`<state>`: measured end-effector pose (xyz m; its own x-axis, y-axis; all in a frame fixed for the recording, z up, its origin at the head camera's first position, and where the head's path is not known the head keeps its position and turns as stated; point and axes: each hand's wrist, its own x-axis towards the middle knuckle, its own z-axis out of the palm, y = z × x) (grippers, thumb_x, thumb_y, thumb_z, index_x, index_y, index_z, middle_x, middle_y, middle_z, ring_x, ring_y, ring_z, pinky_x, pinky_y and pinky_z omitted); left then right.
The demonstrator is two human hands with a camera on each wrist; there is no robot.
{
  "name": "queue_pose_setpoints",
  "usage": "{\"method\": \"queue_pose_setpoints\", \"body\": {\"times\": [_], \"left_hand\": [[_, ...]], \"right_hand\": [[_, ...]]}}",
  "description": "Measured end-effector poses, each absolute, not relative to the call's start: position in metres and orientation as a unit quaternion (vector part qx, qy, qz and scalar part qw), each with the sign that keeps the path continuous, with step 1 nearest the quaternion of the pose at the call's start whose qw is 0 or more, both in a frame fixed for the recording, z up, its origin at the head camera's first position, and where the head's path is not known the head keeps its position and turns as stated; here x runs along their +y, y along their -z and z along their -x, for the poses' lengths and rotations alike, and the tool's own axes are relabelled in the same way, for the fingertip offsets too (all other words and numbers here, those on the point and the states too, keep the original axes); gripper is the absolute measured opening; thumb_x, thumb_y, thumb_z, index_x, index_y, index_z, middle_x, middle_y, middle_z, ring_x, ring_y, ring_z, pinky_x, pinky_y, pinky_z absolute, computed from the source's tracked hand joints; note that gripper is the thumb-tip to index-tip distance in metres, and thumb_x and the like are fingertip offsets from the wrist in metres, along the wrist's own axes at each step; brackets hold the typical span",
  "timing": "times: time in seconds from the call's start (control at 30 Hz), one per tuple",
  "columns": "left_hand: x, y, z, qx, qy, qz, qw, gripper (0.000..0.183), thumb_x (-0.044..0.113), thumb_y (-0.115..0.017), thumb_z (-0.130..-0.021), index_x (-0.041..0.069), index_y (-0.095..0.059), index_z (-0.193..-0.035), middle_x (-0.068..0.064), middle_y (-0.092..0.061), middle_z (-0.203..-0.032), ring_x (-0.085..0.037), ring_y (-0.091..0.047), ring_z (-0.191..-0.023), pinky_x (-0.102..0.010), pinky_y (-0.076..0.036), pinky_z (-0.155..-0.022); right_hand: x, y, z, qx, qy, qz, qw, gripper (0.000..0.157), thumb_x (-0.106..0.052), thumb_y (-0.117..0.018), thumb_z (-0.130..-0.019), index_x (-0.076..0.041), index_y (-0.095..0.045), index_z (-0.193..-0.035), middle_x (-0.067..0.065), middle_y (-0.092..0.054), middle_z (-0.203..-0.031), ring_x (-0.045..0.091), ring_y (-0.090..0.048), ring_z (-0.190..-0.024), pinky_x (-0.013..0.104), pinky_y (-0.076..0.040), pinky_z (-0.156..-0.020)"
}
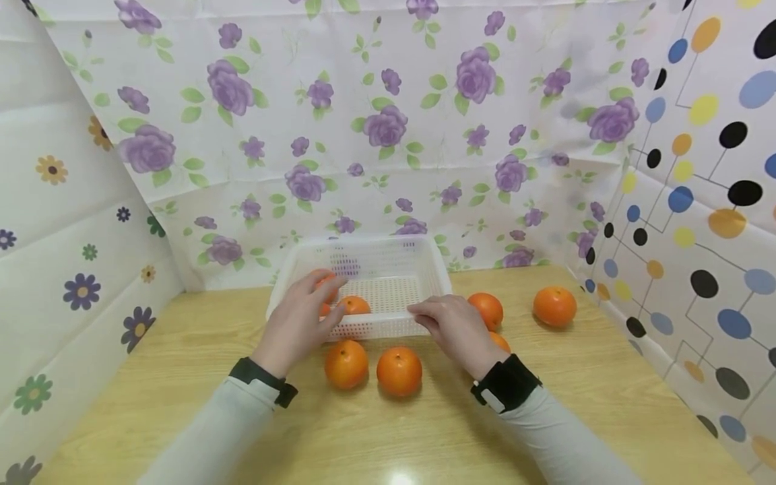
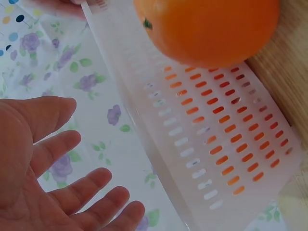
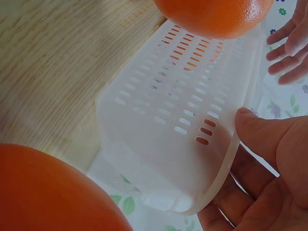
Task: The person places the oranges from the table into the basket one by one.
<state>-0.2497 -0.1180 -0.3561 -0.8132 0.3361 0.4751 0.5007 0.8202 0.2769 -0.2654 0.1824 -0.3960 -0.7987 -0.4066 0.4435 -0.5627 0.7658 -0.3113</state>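
A white perforated plastic basket (image 1: 364, 329) stands on the table with a few oranges (image 1: 355, 306) in its left part. Over that left part my left hand (image 1: 297, 323) hovers with spread fingers, partly covering the fruit. In the left wrist view the same hand (image 2: 62, 183) holds nothing, palm and fingers apart from the basket wall (image 2: 211, 125). My right hand (image 1: 457, 330) grips the basket's front rim near the right corner. The right wrist view shows its thumb (image 3: 255, 127) on the outer side of the rim and the fingers curled under the other side.
Two oranges, one on the left (image 1: 346, 364) and one on the right (image 1: 399, 371), lie in front of the basket. Beside my right hand sit another orange (image 1: 485, 310) and a partly hidden one (image 1: 500, 341). Farther right is a lone orange (image 1: 554, 306). Flowered cloth (image 1: 388, 168) hangs behind.
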Motion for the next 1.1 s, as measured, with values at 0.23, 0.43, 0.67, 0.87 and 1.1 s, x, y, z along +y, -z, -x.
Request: {"method": "queue_pose_setpoints", "body": {"times": [0.23, 0.43, 0.67, 0.87, 1.1], "left_hand": [[-0.116, 0.363, 0.234, -0.930, 0.179, 0.242, 0.210, 0.052, 0.021, -0.083, -0.101, 0.010, -0.068, -0.149, -0.023, -0.058, -0.156, -0.045, -0.055, -0.142, -0.061, -0.050, -0.113], [-0.112, 0.373, 0.222, -0.922, 0.173, 0.264, 0.223, 0.052, 0.018, -0.087, -0.098, 0.013, -0.070, -0.147, -0.024, -0.059, -0.153, -0.047, -0.058, -0.138, -0.062, -0.052, -0.110], [-0.109, 0.384, 0.213, -0.917, 0.161, 0.282, 0.234, 0.056, 0.019, -0.091, -0.094, 0.014, -0.070, -0.146, -0.022, -0.060, -0.152, -0.044, -0.061, -0.136, -0.060, -0.054, -0.107], [-0.108, 0.388, 0.205, -0.911, 0.167, 0.294, 0.236, 0.053, 0.018, -0.090, -0.095, 0.013, -0.071, -0.144, -0.021, -0.059, -0.155, -0.042, -0.059, -0.139, -0.059, -0.050, -0.114], [-0.105, 0.395, 0.196, -0.908, 0.158, 0.308, 0.236, 0.056, 0.020, -0.092, -0.094, 0.015, -0.071, -0.145, -0.020, -0.060, -0.153, -0.042, -0.060, -0.137, -0.061, -0.048, -0.115]], "right_hand": [[0.183, 0.398, 0.267, -0.921, -0.215, -0.266, 0.188, 0.025, -0.016, -0.081, -0.102, -0.017, -0.084, -0.126, 0.001, -0.082, -0.121, 0.025, -0.076, -0.112, 0.048, -0.058, -0.100], [0.183, 0.398, 0.268, -0.920, -0.214, -0.265, 0.191, 0.024, -0.016, -0.081, -0.102, -0.017, -0.085, -0.126, 0.000, -0.082, -0.121, 0.025, -0.077, -0.112, 0.048, -0.058, -0.101], [0.183, 0.397, 0.268, -0.919, -0.217, -0.270, 0.188, 0.024, -0.013, -0.081, -0.102, -0.016, -0.084, -0.126, 0.001, -0.082, -0.120, 0.026, -0.076, -0.112, 0.048, -0.058, -0.102], [0.183, 0.397, 0.268, -0.920, -0.216, -0.269, 0.187, 0.025, -0.013, -0.081, -0.102, -0.014, -0.084, -0.127, 0.002, -0.082, -0.121, 0.026, -0.076, -0.112, 0.049, -0.058, -0.102], [0.182, 0.396, 0.267, -0.924, -0.212, -0.263, 0.180, 0.025, -0.015, -0.080, -0.103, -0.016, -0.084, -0.128, 0.001, -0.082, -0.122, 0.025, -0.076, -0.113, 0.048, -0.058, -0.102]]}}
